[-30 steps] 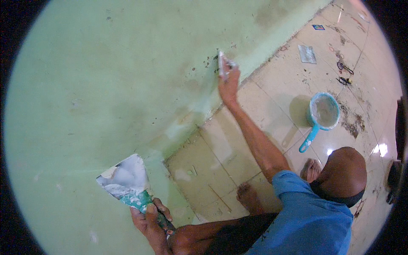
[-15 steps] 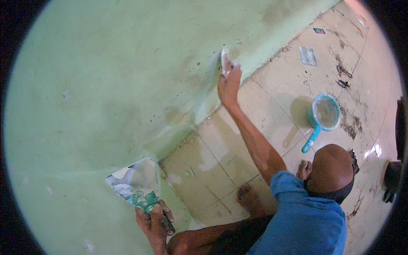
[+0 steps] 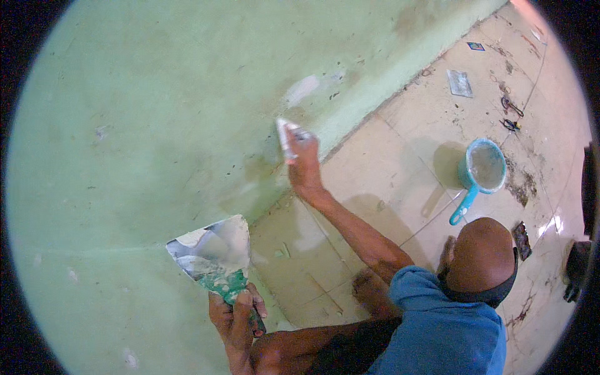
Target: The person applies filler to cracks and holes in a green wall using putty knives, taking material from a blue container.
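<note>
My left hand (image 3: 232, 317) grips the handle of a wide putty knife (image 3: 226, 284), green near the blade and smeared with whitish filler. Filler lies on its broad blade, close to the pale green wall (image 3: 144, 194). Stretched forward, my right hand (image 3: 305, 161) holds a small flat scraper (image 3: 285, 139) coated white, near the wall; motion blurs it, so contact is hard to tell. Just beyond the scraper, a smooth whitish filler patch (image 3: 302, 90) shows on the wall, with dark pits beside it.
A turquoise dipper (image 3: 464, 205) of greyish paste stands on the tiled floor (image 3: 362, 172). Farther off lie a clear packet (image 3: 459, 83), a small card (image 3: 475, 46) and small dark items (image 3: 510, 125). My bent knees (image 3: 481, 247) frame the floor; a dark wrapper (image 3: 521, 240) lies beyond the right one.
My right hand and its scraper have moved down and left along the wall, uncovering the filler patch. My left hand and the putty knife have shifted slightly right.
</note>
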Available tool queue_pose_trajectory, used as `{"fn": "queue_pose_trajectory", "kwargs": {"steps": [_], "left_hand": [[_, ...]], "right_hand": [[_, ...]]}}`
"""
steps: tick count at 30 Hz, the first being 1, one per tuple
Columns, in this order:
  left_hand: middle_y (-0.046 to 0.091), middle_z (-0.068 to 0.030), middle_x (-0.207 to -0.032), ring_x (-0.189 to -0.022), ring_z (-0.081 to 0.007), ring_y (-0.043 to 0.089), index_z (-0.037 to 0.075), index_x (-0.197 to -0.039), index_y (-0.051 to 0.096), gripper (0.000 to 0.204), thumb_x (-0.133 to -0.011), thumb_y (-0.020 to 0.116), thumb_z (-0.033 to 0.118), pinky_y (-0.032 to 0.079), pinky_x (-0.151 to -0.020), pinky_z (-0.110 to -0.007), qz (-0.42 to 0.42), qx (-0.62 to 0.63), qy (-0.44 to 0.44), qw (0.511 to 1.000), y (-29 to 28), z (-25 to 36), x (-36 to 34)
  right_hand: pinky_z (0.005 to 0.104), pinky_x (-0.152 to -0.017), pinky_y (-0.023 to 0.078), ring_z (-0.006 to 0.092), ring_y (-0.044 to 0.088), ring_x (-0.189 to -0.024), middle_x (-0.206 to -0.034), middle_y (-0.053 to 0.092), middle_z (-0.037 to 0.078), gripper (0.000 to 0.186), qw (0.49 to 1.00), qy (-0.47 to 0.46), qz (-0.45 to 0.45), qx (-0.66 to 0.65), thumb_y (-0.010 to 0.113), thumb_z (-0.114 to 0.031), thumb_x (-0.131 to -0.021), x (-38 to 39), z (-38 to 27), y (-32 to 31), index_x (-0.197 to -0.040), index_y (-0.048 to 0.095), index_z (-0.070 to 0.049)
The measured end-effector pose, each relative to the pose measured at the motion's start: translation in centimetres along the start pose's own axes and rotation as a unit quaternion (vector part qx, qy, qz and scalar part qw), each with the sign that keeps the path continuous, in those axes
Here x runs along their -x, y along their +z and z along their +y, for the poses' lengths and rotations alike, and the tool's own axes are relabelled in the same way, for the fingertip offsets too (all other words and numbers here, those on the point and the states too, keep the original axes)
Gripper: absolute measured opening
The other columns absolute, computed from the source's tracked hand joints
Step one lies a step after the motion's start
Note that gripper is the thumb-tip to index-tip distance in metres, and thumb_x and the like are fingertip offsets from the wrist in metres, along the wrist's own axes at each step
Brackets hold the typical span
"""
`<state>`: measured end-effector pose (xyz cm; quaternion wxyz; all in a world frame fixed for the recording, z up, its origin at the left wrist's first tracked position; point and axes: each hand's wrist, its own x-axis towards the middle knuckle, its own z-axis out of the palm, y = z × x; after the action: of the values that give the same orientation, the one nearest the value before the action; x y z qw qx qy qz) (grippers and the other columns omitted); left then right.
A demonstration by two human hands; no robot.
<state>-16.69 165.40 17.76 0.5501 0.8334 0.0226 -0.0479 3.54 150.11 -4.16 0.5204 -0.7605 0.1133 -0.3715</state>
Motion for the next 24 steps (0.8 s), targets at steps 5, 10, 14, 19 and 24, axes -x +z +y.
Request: {"fn": "queue_pose_trajectory", "kwargs": {"steps": [5,10,14,19,24], "left_hand": [[0.056,-0.0092,-0.070,-0.049,-0.0134,0.053,0.000,-0.106,0.045,0.028,-0.089,0.057,0.019,0.042,-0.042,-0.025,0.012,-0.009,0.004,1.000,-0.9,-0.7,0.6],[0.056,-0.0085,-0.073,-0.050,-0.0132,0.052,0.000,-0.107,0.045,0.029,-0.088,0.058,0.018,0.043,-0.045,-0.025,-0.019,0.008,-0.007,1.000,-0.6,-0.9,-0.1],[0.055,-0.0080,-0.073,-0.050,-0.0128,0.050,0.000,-0.106,0.046,0.029,-0.088,0.059,0.019,0.042,-0.044,-0.025,-0.016,0.032,0.009,0.999,0.2,-1.0,-0.3],[0.055,-0.0083,-0.075,-0.050,-0.0127,0.050,0.000,-0.107,0.045,0.029,-0.086,0.059,0.017,0.041,-0.042,-0.025,-0.014,0.017,-0.028,0.999,0.4,0.9,0.4],[0.055,-0.0090,-0.070,-0.049,-0.0123,0.050,0.000,-0.106,0.045,0.027,-0.086,0.056,0.014,0.039,-0.040,-0.023,-0.022,0.004,-0.020,1.000,1.0,0.2,-0.4]], "right_hand": [[0.0424,-0.093,0.037,0.0356,0.043,-0.105,-0.116,0.042,0.024,0.069,0.983,0.028,0.178,-0.016,0.049,0.010,-0.076,-6.5,1.0,-3.7,-0.142,0.040,-0.012],[0.0414,-0.088,0.039,0.0362,0.045,-0.099,-0.114,0.049,0.024,0.069,0.995,-0.059,0.063,0.040,0.052,0.011,-0.074,-2.4,0.1,-1.4,-0.138,0.045,-0.013],[0.0421,-0.085,0.041,0.0354,0.047,-0.098,-0.113,0.054,0.019,0.068,0.995,-0.030,0.056,0.072,0.053,0.011,-0.074,-2.3,1.5,-3.0,-0.136,0.048,-0.016],[0.0428,-0.088,0.041,0.0369,0.048,-0.101,-0.112,0.053,0.021,0.070,0.987,-0.087,0.096,0.093,0.058,0.007,-0.071,-5.2,1.1,-2.6,-0.137,0.048,-0.018],[0.0444,-0.090,0.041,0.0390,0.049,-0.102,-0.111,0.054,0.023,0.066,0.992,-0.109,-0.006,0.070,0.060,0.002,-0.073,0.6,4.9,-1.9,-0.136,0.048,-0.014]]}}
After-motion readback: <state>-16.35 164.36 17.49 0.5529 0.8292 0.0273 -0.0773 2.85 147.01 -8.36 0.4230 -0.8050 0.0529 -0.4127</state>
